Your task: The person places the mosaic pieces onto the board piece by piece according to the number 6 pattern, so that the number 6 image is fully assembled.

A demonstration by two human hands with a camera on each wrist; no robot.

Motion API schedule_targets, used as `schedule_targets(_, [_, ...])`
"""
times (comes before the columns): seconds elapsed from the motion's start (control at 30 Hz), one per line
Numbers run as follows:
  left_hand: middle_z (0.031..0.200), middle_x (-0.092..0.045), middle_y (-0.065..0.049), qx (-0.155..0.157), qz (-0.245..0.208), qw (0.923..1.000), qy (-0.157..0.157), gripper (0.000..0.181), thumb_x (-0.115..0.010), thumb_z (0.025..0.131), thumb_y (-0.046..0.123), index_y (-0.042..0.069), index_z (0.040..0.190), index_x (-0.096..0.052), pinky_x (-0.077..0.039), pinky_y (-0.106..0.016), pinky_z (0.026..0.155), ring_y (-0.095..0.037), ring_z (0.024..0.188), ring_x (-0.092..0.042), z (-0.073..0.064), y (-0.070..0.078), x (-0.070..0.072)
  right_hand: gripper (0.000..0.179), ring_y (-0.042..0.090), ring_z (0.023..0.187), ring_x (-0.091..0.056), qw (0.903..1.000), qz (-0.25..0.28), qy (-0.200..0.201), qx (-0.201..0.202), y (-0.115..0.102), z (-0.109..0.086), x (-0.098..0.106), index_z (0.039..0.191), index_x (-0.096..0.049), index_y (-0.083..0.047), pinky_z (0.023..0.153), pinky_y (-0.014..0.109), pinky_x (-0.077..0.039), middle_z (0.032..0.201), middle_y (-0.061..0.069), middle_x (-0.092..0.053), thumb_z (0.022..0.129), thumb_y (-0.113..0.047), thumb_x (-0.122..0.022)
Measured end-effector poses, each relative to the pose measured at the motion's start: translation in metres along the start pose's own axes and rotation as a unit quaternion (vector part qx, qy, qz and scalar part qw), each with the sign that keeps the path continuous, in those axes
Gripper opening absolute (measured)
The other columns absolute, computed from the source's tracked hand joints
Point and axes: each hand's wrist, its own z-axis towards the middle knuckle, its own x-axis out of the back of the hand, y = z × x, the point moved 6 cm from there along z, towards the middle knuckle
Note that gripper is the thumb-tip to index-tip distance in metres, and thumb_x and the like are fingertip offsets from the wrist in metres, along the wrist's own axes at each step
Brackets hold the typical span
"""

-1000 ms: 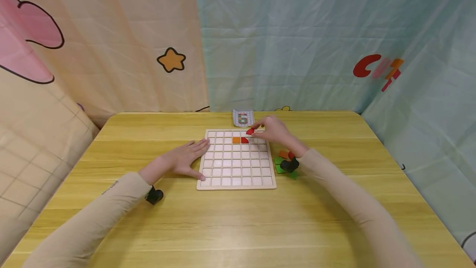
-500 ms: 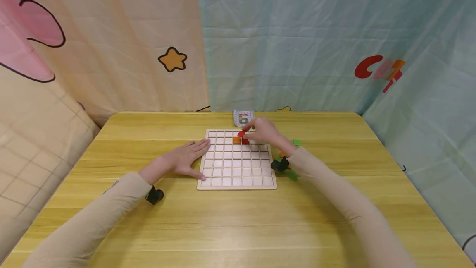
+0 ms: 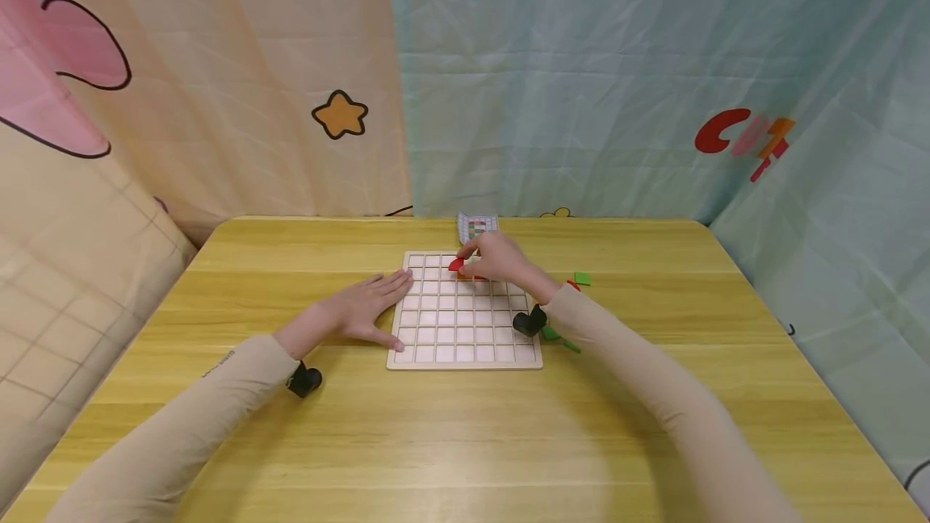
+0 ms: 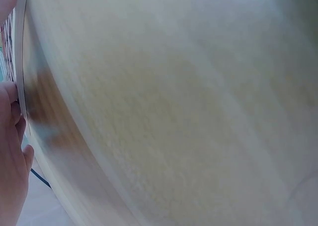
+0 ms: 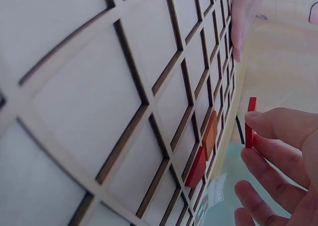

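Observation:
My right hand [image 3: 497, 257] pinches a red quarter-round tile [image 3: 455, 265] between thumb and fingertips, over the far rows of a wooden grid board [image 3: 445, 319]. In the right wrist view the pinched tile stands on edge, apart from the board. An orange square tile [image 5: 209, 136] and another red tile [image 5: 197, 167] sit in neighbouring cells; the right hand mostly covers both in the head view. My left hand [image 3: 366, 309] lies spread at the board's left edge, fingertips and thumb on its rim. Only part of the left hand [image 4: 12, 156] shows in the left wrist view.
Behind the board lies a small card [image 3: 471, 224] with a coloured grid pattern, partly covered by the right hand. Right of the board are loose green tiles [image 3: 583, 278] and a red tile [image 3: 574, 285], some hidden under the right forearm. Curtains hang behind the wooden table [image 3: 436, 442].
My right hand has moved left over the far rows, carrying the red tile from right of the placed tiles to the orange tile's left side. The left hand stays on the board's edge.

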Motion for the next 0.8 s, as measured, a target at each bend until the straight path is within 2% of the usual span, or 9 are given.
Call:
schedule_targets(0.13, [0.163, 0.000, -0.013, 0.001, 0.001, 1.0000, -0.001, 0.114, -0.053, 0.079, 0.076, 0.004, 0.155, -0.006, -0.012, -0.049, 0.122, -0.028, 0.151, -0.005, 0.000, -0.001, 0.000, 0.027, 0.015, 0.077, -0.061, 1.0000, -0.002, -0.009, -0.003, -0.003, 0.005, -0.004, 0.110, -0.074, -0.018, 0.059, 0.022, -0.038, 0.109, 0.000, -0.073, 0.085, -0.028, -0.071])
schedule_targets(0.4, [0.163, 0.000, -0.012, 0.002, -0.004, 1.0000, -0.004, 0.115, -0.052, 0.079, 0.077, 0.005, 0.155, -0.006, -0.011, -0.049, 0.122, -0.027, 0.151, -0.004, 0.000, -0.001, 0.000, 0.027, 0.013, 0.088, -0.063, 0.9998, -0.016, -0.015, 0.000, -0.007, 0.012, -0.010, 0.109, -0.074, -0.017, 0.066, 0.022, -0.045, 0.109, -0.001, -0.073, 0.084, -0.028, -0.071])
schedule_targets(0.63, [0.163, 0.001, -0.012, 0.002, -0.004, 1.0000, 0.000, 0.113, -0.054, 0.080, 0.074, 0.005, 0.155, -0.005, -0.011, -0.048, 0.122, -0.027, 0.151, -0.003, 0.001, -0.002, 0.000, 0.027, 0.015, 0.092, -0.063, 0.9994, -0.021, -0.026, -0.007, -0.006, 0.015, -0.014, 0.109, -0.074, -0.017, 0.065, 0.023, -0.043, 0.108, -0.002, -0.073, 0.084, -0.027, -0.072])
schedule_targets(0.8, [0.163, 0.000, -0.013, -0.001, -0.002, 1.0000, -0.001, 0.113, -0.054, 0.080, 0.074, 0.004, 0.155, -0.006, -0.011, -0.048, 0.122, -0.027, 0.151, -0.004, 0.001, -0.002, 0.000, 0.027, 0.015, 0.097, -0.063, 0.9991, -0.034, -0.025, -0.009, -0.004, 0.017, -0.017, 0.109, -0.074, -0.019, 0.067, 0.024, -0.047, 0.106, -0.003, -0.073, 0.084, -0.029, -0.073])
